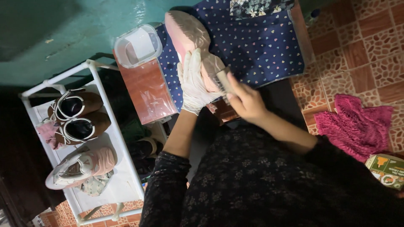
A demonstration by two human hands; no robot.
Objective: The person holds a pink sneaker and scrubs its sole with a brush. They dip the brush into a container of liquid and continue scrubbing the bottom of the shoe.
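My left hand [193, 82] wears a white glove and grips a pink shoe [189, 33] held sole up over a dark blue cloth with small hearts [261, 42]. My right hand [246, 101] is bare and closed on a brush [223, 80], whose head lies against the heel end of the sole. The shoe's sole is pale pink with a ridged tread. Both forearms reach forward from dark patterned sleeves.
A clear plastic lidded box [138, 45] stands on a reddish-brown table [147, 92] at the left of the cloth. A white shoe rack [80, 138] at the left holds brown shoes [78, 115] and a pink sneaker [82, 166]. A magenta rag [357, 126] lies on the tiled floor [370, 50].
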